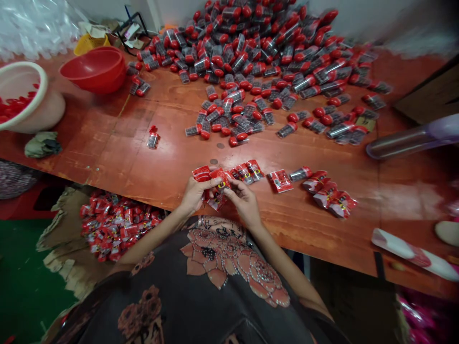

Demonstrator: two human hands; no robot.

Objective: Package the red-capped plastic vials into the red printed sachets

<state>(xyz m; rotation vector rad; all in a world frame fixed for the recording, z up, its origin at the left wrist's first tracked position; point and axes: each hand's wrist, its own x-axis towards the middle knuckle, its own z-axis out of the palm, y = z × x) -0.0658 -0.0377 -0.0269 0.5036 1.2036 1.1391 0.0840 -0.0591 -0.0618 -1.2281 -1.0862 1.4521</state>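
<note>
Close to the table's front edge, my left hand (194,195) and my right hand (245,200) meet around a small red printed packet (221,177). The thumbs and fingers of both are closed on it. More red packets touch or lie just beside my hands, one at the left fingers (201,173) and one below them (215,201). Right of my hands lie a row of packets (247,171), a flat red packet (280,181), a clear tube with a red cap (300,174) and a stack of packets (330,193). The contents of the held packet are hidden.
A big heap of red-capped clear tubes (236,52) covers the back of the table (118,138). At left stand a red bowl (93,71) and a white bucket (53,102) with red pieces. A cardboard box of packets (114,224) sits below; a long tube (401,143) lies right.
</note>
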